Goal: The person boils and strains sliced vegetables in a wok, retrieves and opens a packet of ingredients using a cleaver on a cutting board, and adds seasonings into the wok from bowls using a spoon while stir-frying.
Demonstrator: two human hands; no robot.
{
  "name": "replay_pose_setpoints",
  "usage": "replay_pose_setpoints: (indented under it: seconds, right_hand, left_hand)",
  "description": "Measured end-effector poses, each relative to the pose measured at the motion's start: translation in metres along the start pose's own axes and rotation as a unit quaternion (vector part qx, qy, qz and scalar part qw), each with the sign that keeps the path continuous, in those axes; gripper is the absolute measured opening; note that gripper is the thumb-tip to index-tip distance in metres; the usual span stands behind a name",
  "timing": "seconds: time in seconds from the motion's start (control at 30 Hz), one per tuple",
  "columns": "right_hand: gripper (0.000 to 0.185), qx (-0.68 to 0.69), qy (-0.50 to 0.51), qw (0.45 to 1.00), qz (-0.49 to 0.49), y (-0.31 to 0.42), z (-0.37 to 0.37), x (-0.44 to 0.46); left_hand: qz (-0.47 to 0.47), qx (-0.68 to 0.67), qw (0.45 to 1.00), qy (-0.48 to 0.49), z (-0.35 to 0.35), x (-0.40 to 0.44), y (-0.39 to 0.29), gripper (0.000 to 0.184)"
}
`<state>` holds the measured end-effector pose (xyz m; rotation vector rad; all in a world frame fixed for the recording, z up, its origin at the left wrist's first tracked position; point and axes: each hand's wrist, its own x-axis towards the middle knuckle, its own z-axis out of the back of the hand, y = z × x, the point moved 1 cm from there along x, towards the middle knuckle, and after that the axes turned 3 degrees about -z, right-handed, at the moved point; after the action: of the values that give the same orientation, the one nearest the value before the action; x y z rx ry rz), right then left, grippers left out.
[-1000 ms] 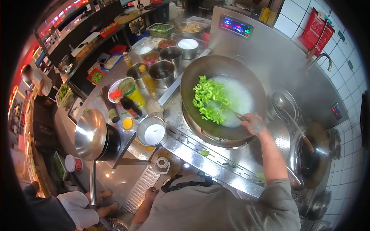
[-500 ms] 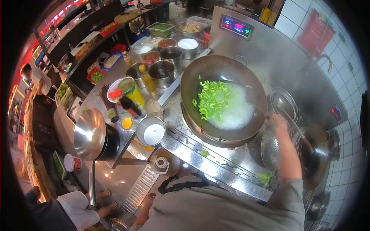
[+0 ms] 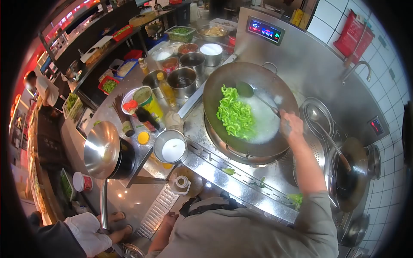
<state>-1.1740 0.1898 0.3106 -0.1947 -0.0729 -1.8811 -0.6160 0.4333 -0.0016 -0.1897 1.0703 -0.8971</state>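
Observation:
Fingers wrapped around its handle, my right hand [image 3: 291, 124] grips a ladle [image 3: 245, 89] over the right side of a large wok [image 3: 275, 79]. The ladle's dark bowl is near the far inside wall. Bright green sliced vegetables [image 3: 234, 114], perhaps peppers, are heaped on the left of the wok, beside cloudy white liquid [image 3: 266, 124]. My left hand [image 3: 170, 218] hangs low beside my body with its fingers curled in, and nothing shows in it. A metal pot with white contents [image 3: 173, 149] stands left of the wok.
A perforated strainer [image 3: 316, 157] and a second wok [image 3: 355, 172] sit at the right. Seasoning pots [image 3: 181, 81] and an oil bottle [image 3: 165, 89] crowd the counter at the left. A steel pan [image 3: 102, 150] projects its handle near another person's legs [image 3: 118, 228].
My right hand has moved left and up over the wok, and the ladle's bowl now shows near the far wall. The vegetables have shifted and bunched, and the steam has thinned.

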Motion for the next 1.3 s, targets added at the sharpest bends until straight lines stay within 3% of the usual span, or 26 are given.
replay_pose_setpoints:
  seconds: [0.07, 0.2, 0.43, 0.53, 0.6, 0.7, 0.8, 0.9, 1.0, 1.1, 1.2, 1.3]
  right_hand:
    - [0.027, 0.030, -0.015, 0.999, 0.025, 0.019, -0.019, 0.004]
    - [0.036, 0.067, 0.002, 0.996, 0.064, 0.044, -0.019, -0.026]
    - [0.045, 0.066, 0.170, 0.981, 0.073, -0.026, 0.012, -0.110]
    - [0.046, 0.089, 0.186, 0.978, 0.015, -0.044, 0.036, -0.133]
    - [0.044, 0.059, 0.179, 0.981, -0.040, -0.039, 0.061, -0.148]
    - [0.046, 0.211, 0.162, 0.964, -0.014, -0.055, 0.064, -0.168]
    - [0.047, 0.223, 0.195, 0.955, -0.030, -0.048, 0.061, -0.167]
    - [0.046, 0.231, 0.149, 0.959, -0.066, -0.048, 0.005, -0.145]
    - [0.045, 0.215, 0.134, 0.962, -0.099, -0.039, -0.030, -0.124]
    - [0.046, 0.225, 0.085, 0.962, -0.130, -0.035, -0.018, -0.134]
    - [0.047, 0.233, 0.092, 0.960, -0.128, -0.047, -0.024, -0.150]
    - [0.048, 0.191, 0.145, 0.960, -0.142, -0.038, -0.008, -0.156]
  left_hand:
    - [-0.016, 0.052, 0.998, -0.016, -0.010, 0.015, 0.040, 0.041]
    - [-0.040, 0.025, 0.999, -0.006, -0.013, 0.019, 0.067, 0.035]
    - [-0.075, 0.105, 0.992, 0.004, -0.041, 0.081, 0.138, 0.038]
    - [-0.060, 0.100, 0.993, 0.021, -0.033, 0.083, 0.113, 0.039]
    - [-0.019, 0.052, 0.998, 0.034, -0.006, 0.047, 0.028, 0.041]
    - [-0.042, 0.099, 0.994, 0.034, 0.002, 0.049, -0.008, 0.043]
    - [0.007, 0.074, 0.995, 0.071, 0.014, 0.017, -0.080, 0.044]
    - [-0.061, 0.131, 0.988, 0.055, 0.002, 0.052, -0.050, 0.043]
    - [-0.054, 0.134, 0.988, 0.064, 0.005, 0.032, -0.078, 0.044]
    - [-0.064, 0.082, 0.993, 0.051, -0.007, 0.055, -0.040, 0.044]
    - [-0.056, 0.060, 0.995, 0.053, -0.018, 0.067, 0.010, 0.041]
    - [-0.107, 0.118, 0.985, 0.060, -0.040, 0.091, 0.105, 0.037]
